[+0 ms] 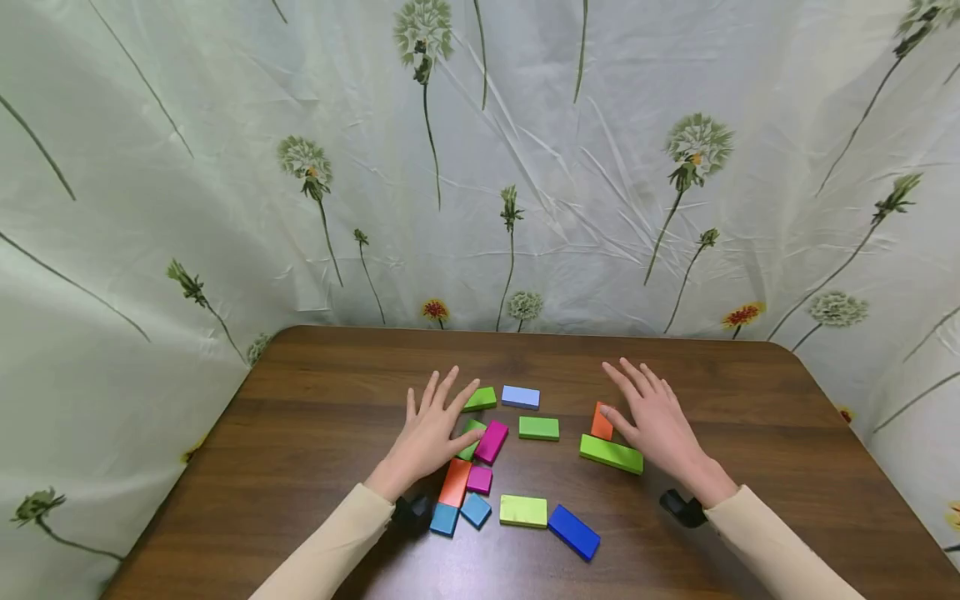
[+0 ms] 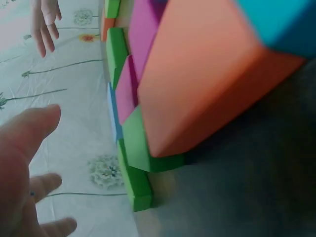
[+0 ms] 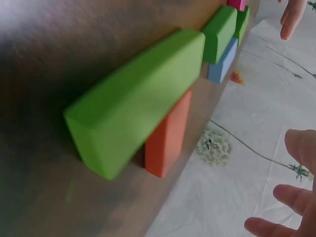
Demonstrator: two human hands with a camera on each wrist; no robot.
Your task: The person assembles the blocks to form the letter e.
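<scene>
My left hand [image 1: 426, 435] hovers with spread fingers above the left group of blocks, holding nothing. Below and beside it lie an orange block [image 1: 454, 482], a magenta block [image 1: 491, 442], a smaller magenta block [image 1: 479, 479] and a green block [image 1: 468, 447] partly hidden by the thumb. Another green block [image 1: 480, 399] sits just past the fingertips. On the other side, my right hand [image 1: 660, 425] is held over the table with fingers extended and nothing in them. Nearest to it are a long lime-green block [image 1: 611, 454] and an orange-red block [image 1: 602, 422], which stand close together in the right wrist view.
A light-blue block [image 1: 521, 397] and a green block [image 1: 538, 428] lie between the hands. Closer to me are two teal-blue blocks [image 1: 444, 519], a yellow-green block [image 1: 523, 511] and a dark-blue block [image 1: 574, 532]. The brown table [image 1: 300, 467] meets a flowered curtain [image 1: 360, 167] behind.
</scene>
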